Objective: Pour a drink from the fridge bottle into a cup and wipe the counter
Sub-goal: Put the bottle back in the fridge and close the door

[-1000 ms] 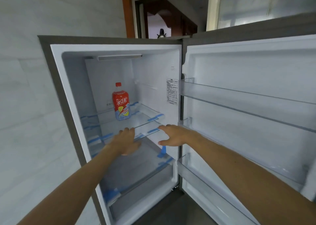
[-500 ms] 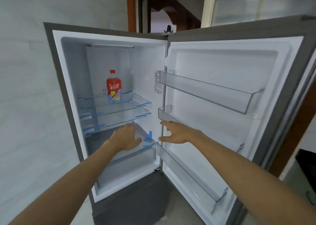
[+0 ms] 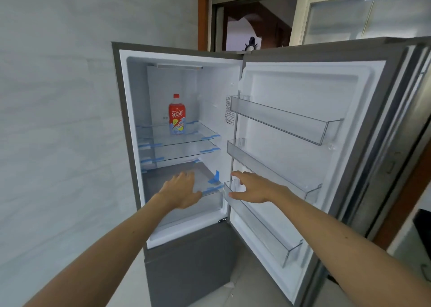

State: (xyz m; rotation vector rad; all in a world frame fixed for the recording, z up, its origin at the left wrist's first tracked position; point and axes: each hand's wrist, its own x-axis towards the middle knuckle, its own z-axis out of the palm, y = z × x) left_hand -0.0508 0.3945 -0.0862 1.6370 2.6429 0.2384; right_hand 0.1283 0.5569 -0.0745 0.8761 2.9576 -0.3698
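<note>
A red-labelled drink bottle with a red cap stands upright on the top glass shelf of the open fridge. My left hand is held out in front of the lowest compartment, fingers apart, holding nothing, well below the bottle. My right hand reaches toward the inner edge of the open door, near the end of a clear door bin, fingers spread and empty. No cup or cloth is in view.
The fridge door stands wide open to the right, with three clear bins. A white wall flanks the fridge on the left. Two more glass shelves with blue tape sit under the bottle's shelf. A grey lower drawer front lies below.
The view has drawn back from the fridge, so the bottle and shelves look farther off. Both hands stay empty and outstretched, now lower relative to the shelves.
</note>
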